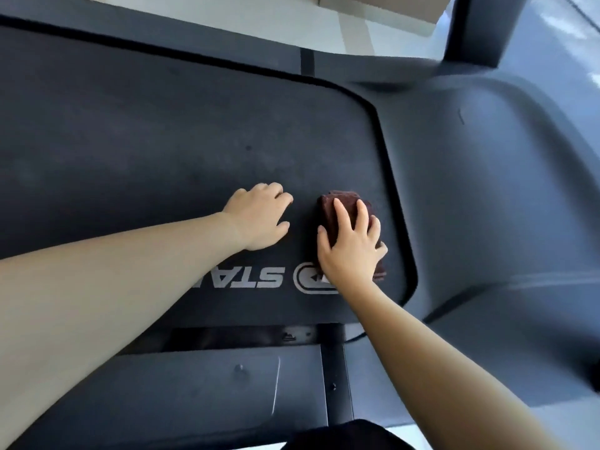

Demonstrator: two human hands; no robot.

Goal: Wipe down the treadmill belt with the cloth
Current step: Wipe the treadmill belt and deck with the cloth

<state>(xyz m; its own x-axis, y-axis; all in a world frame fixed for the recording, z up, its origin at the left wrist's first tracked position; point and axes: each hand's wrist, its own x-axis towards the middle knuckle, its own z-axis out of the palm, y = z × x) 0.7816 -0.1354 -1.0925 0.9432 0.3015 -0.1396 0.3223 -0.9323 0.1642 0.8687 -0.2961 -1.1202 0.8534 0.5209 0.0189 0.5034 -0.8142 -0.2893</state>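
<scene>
The dark treadmill belt (136,151) fills the left and middle of the head view, with white lettering near its lower edge. A folded dark brown cloth (331,206) lies on the belt close to the belt's right end. My right hand (352,245) presses flat on the cloth with fingers spread over it. My left hand (259,217) rests on the bare belt just left of the cloth, fingers curled down, holding nothing.
The grey motor cover (487,196) curves around the belt's right end. A grey side rail (201,381) runs below the belt, another (194,47) along the top. An upright post (474,24) rises at top right. Pale floor (292,17) shows beyond.
</scene>
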